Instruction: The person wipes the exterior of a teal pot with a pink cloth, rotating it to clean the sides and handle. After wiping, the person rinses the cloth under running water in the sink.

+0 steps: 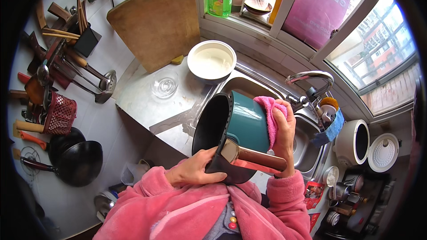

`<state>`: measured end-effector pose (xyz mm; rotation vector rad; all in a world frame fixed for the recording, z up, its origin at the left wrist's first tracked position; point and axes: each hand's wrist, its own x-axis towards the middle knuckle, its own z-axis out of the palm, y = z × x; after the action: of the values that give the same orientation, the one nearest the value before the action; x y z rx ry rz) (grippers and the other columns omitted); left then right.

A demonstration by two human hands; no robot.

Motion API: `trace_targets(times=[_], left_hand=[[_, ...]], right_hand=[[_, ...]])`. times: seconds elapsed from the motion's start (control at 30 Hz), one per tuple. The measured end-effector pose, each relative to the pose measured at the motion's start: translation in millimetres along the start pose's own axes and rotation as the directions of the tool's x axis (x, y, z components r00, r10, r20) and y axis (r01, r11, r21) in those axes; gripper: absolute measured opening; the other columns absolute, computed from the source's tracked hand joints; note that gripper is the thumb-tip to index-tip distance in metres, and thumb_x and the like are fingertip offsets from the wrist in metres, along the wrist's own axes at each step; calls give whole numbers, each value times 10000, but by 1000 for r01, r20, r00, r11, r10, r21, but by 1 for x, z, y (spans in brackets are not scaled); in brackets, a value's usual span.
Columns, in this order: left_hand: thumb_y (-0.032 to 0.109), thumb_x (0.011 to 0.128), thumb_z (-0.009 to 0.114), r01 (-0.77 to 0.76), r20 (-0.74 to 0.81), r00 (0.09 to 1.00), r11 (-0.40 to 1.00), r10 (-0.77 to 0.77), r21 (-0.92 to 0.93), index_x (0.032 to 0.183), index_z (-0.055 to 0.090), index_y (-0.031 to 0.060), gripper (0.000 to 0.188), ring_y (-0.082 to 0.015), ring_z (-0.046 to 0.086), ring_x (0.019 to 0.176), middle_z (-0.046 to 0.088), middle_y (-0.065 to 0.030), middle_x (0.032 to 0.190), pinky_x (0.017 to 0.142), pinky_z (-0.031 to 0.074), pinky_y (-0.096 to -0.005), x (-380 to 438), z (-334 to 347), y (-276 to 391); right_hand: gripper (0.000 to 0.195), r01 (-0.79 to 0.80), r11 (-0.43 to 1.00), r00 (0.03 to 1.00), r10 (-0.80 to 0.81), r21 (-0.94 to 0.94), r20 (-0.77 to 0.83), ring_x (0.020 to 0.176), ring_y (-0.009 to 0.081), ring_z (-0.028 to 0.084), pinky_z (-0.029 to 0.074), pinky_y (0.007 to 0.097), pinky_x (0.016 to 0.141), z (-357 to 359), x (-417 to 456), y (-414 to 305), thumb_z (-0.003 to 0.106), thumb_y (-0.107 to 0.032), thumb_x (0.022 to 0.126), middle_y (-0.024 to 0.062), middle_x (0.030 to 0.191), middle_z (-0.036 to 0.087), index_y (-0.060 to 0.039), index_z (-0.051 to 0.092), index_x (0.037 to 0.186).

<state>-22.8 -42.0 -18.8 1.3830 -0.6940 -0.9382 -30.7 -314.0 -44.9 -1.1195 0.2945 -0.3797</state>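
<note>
Tilted on its side in front of me is an air fryer basket [247,115] with a teal outside, a black inside and a brown handle [262,160]. My left hand [196,168] grips its black rim, thumb on the outer face near the handle. A pink cloth [271,115] is bunched under the fingers of my right hand [283,131], pressed against the basket's base. The basket's mouth points left, over the counter edge. Beneath it lies a double stainless steel sink [252,83], partly hidden by the basket.
A white-lined pot [211,60] stands at the sink's back left, beside a glass dish [164,83] and a wooden cutting board [160,23]. The faucet [312,76] arches behind the right basin. An open rice cooker [352,142] stands right. Woks [80,163] and ladles [106,86] hang left.
</note>
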Motion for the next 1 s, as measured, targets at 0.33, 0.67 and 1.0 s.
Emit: trace_targets(times=[0.33, 0.67, 1.0], left_hand=[[111, 831, 796, 60, -27, 997, 965, -69, -256, 1493, 367, -4, 797, -179, 501, 1276, 545, -110, 1383, 1118, 371, -325, 1, 4, 8], [100, 792, 862, 77, -189, 958, 830, -214, -553, 1209, 653, -7, 479, -132, 670, 1029, 718, -57, 1159, 932, 519, -295, 5, 0, -19], [80, 873, 806, -11, -199, 979, 963, -45, -270, 1292, 586, 15, 478, -86, 585, 1082, 649, -19, 1210, 970, 481, -266, 5, 6, -16]], right_hand=[[174, -31, 999, 999, 31, -26, -10, 840, 69, 626, 529, 211, 738, 7, 0, 3, 655, -71, 954, 22, 981, 680, -32, 650, 1123], [167, 79, 971, 995, -61, -227, 85, 849, 47, 582, 484, 201, 758, 25, -8, -16, 711, -88, 941, -2, 964, 655, -30, 659, 1088], [184, 415, 798, 910, -370, -437, 188, 924, 100, 605, 492, 249, 846, 26, -5, -22, 758, -61, 893, 22, 1002, 661, -20, 659, 1043]])
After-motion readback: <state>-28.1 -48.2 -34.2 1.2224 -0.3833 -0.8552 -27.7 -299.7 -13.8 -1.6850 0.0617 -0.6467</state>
